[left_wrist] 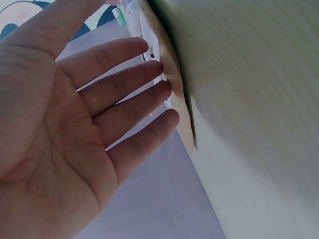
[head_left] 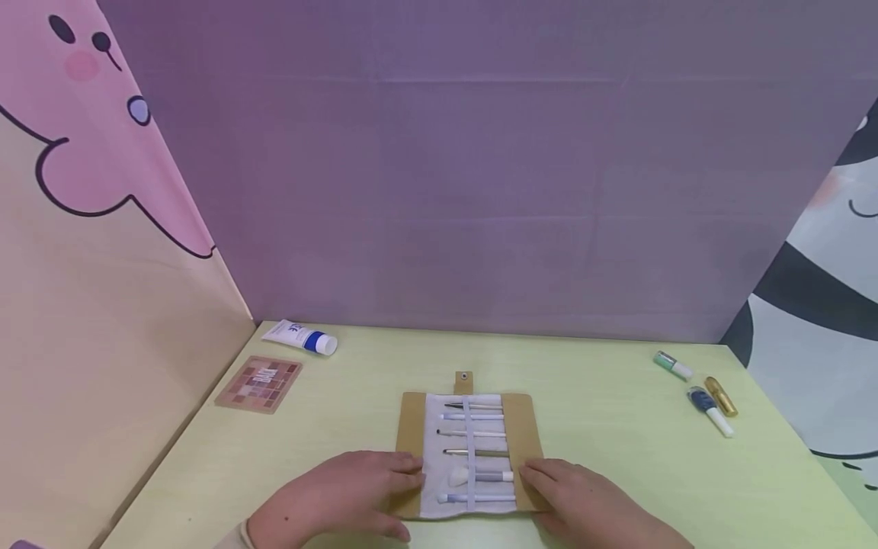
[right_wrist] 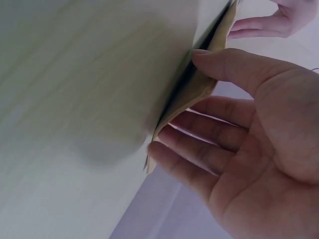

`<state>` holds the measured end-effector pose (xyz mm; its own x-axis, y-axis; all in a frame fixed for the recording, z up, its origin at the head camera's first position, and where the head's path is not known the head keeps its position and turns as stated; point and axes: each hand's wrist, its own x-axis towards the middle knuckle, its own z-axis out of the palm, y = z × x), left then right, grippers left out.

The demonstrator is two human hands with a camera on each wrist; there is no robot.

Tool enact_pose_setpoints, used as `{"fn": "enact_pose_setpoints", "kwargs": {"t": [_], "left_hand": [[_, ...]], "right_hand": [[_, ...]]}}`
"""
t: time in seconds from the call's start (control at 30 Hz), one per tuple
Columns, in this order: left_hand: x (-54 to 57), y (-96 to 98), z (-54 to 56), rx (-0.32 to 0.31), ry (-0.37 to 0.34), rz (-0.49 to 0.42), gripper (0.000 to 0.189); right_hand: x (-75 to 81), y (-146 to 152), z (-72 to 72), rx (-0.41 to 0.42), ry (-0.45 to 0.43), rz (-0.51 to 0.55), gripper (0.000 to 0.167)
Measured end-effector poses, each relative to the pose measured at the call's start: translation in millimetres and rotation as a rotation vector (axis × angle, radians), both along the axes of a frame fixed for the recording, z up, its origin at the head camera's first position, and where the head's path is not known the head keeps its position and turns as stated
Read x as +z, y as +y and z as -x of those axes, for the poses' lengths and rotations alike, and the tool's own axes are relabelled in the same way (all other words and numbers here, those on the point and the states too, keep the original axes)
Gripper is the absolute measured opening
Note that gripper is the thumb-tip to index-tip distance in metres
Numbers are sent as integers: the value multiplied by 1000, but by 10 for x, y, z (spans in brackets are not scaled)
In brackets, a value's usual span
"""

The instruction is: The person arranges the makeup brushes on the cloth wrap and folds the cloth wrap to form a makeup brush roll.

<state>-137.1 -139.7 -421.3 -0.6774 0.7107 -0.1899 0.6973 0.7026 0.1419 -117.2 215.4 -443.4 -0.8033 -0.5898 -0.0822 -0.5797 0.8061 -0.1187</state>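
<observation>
A tan makeup brush case lies unfolded at the near middle of the table. Its pale lining carries several makeup brushes under a strap, and a snap tab sticks out at the far side. My left hand rests nearly straight fingertips on the case's left flap, thumb apart from it near the front edge. On the right flap, my right hand lays its fingers on top, with the thumb at the near edge. In the right wrist view, the slightly lifted near corner sits between that thumb and the fingers.
At the back left lie a white tube with a blue band and an eyeshadow palette. On the right are a green nail polish bottle, a dark blue one and a gold tube. Cloth walls border the table.
</observation>
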Motion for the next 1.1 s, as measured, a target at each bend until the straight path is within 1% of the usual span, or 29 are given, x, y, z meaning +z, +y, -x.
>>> {"fn": "enact_pose_setpoints", "kwargs": {"t": [0.23, 0.3, 0.43, 0.53, 0.67, 0.73, 0.8, 0.97, 1.03, 1.1], "left_hand": [[-33, 19, -12, 29, -16, 37, 76], [-43, 22, -14, 34, -20, 37, 73], [-52, 41, -18, 53, -34, 24, 65], [-57, 48, -8, 47, -29, 12, 60], [-65, 40, 15, 4, -5, 1, 53], [-70, 39, 24, -6, -11, -1, 52], [-71, 42, 30, -15, -15, -2, 49], [-70, 56, 23, -21, -13, 5, 44], [-70, 56, 19, -22, -12, 6, 43], [-70, 48, 20, -27, -9, 2, 43]], "right_hand": [[-20, -4, -4, 7, 27, 10, 55], [-31, -5, -3, 18, 46, 15, 54], [-30, -8, -5, 19, 53, 23, 53], [-33, 2, -7, 33, 71, 29, 50], [-54, 27, -2, 83, 160, 42, 43], [-60, 35, 4, 98, 188, 51, 39], [-56, 35, 9, 101, 179, 55, 38], [-50, 25, 32, 88, 111, 57, 38], [-52, 25, 40, 82, 104, 61, 38], [-53, 28, 40, 84, 114, 65, 37]]}}
